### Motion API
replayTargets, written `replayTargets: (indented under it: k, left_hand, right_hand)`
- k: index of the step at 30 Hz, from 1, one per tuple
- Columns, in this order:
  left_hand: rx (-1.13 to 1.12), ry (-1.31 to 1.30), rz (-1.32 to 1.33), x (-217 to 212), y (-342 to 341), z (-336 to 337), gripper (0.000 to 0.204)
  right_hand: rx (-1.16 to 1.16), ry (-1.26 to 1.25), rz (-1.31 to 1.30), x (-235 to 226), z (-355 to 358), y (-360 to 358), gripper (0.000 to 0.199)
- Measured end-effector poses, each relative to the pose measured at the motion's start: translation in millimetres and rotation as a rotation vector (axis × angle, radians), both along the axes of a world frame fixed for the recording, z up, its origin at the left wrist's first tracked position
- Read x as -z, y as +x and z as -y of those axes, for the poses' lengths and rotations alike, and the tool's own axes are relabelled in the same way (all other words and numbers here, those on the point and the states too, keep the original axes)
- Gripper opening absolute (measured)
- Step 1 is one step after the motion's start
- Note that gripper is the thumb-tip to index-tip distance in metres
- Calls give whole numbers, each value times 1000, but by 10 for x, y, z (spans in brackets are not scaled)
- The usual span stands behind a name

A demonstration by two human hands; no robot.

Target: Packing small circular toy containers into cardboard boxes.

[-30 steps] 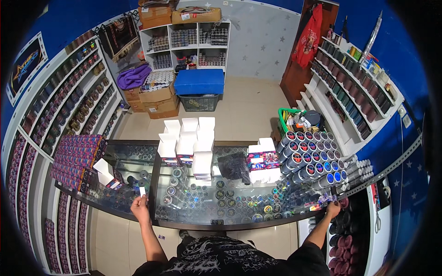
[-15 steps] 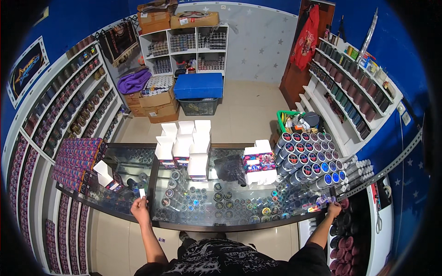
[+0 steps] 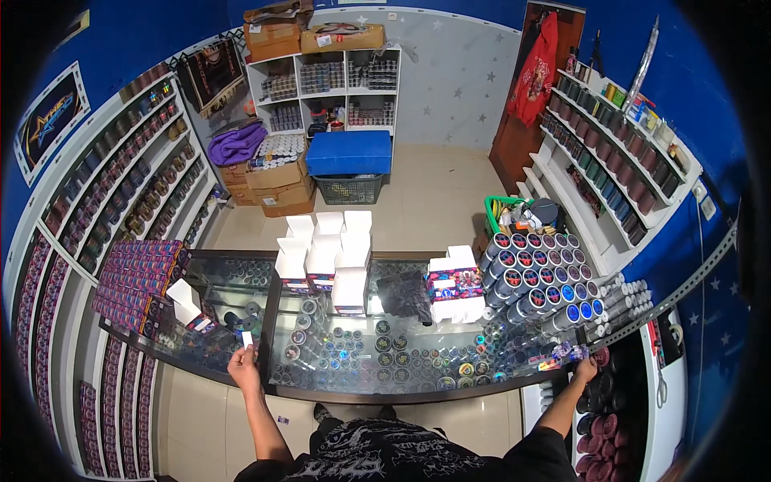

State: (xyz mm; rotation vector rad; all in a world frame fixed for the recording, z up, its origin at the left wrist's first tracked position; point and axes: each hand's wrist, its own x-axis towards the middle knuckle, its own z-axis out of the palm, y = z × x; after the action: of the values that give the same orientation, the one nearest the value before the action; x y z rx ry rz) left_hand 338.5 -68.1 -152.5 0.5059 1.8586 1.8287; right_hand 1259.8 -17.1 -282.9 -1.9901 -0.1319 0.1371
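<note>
My left hand (image 3: 244,367) is closed at the counter's front edge, pinching a small white slip (image 3: 247,340) that points away from me. Beyond it stand a dark roll-like item (image 3: 254,308) and an open white-flapped box (image 3: 187,301) with a colourful printed side. At the counter's right end, my right hand (image 3: 587,369) has its fingers drawn together beside a pile of small shiny purple pieces (image 3: 569,352). Whatever those fingers hold, if anything, is too small to make out. Stacked clear-sided jars (image 3: 530,277) with red, black and blue lids rise just beyond that pile.
The glass counter (image 3: 418,328) has jars beneath its top. On it stand open white boxes (image 3: 350,287), a black plastic bag (image 3: 404,297), another group of boxes (image 3: 455,283) and a purple box stack (image 3: 132,281). Shelves flank both sides; a green basket (image 3: 491,210) sits behind the jars.
The view has shifted slightly. My left hand keeps the white slip in nearly the same spot, and my right hand stays by the purple pieces with barely any movement.
</note>
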Motion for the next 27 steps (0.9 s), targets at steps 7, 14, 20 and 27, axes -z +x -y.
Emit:
replayTargets:
  k: [7,14,20,27]
  left_hand:
    - [30,29,11,-8,-25,0,11]
    - [11,46,-15,-7,-110,85,10]
    - [18,44,32,-35,-60,38,10]
    - [12,58,-5,-69,-44,79,10]
  right_hand:
    - [-32,85,60,8,30,123,9]
    - [-23,-233,147,-270,-35,-329,17]
    - [-92,-261,68,-129,-43,136,24]
    - [-74,-480,187,-467,-100,-469,31]
